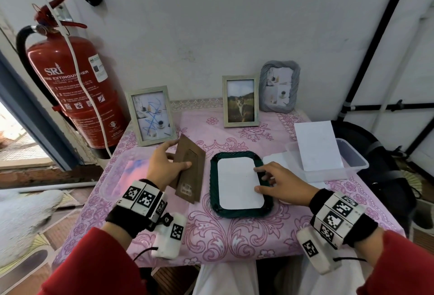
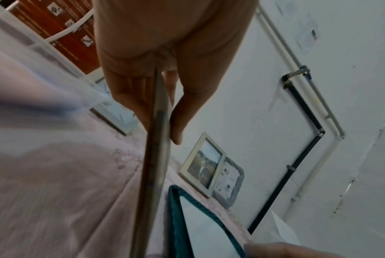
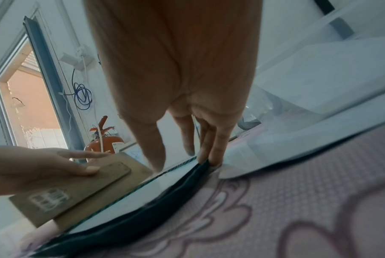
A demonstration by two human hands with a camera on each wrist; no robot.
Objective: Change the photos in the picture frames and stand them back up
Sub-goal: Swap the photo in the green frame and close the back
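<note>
A dark green frame (image 1: 213,177) lies face down in the middle of the table with a white sheet (image 1: 238,184) set in its back. My right hand (image 1: 259,178) rests on its right side: the thumb touches the sheet (image 3: 129,190) and the other fingers (image 3: 215,148) touch the rim (image 3: 164,197). Left of the frame, my left hand (image 1: 178,156) grips the brown backing board (image 1: 190,177) with its stand flap, tilted above the cloth, thumb on the flap. The left wrist view shows the board (image 2: 158,139) edge-on between thumb and fingers.
Three frames stand along the back: a pale one with a scribbled photo (image 1: 151,115), a pale one with a cat photo (image 1: 240,101) and a grey one (image 1: 279,86). A clear box (image 1: 352,160) holding white paper (image 1: 317,146) sits at right. A red fire extinguisher (image 1: 70,83) hangs at left.
</note>
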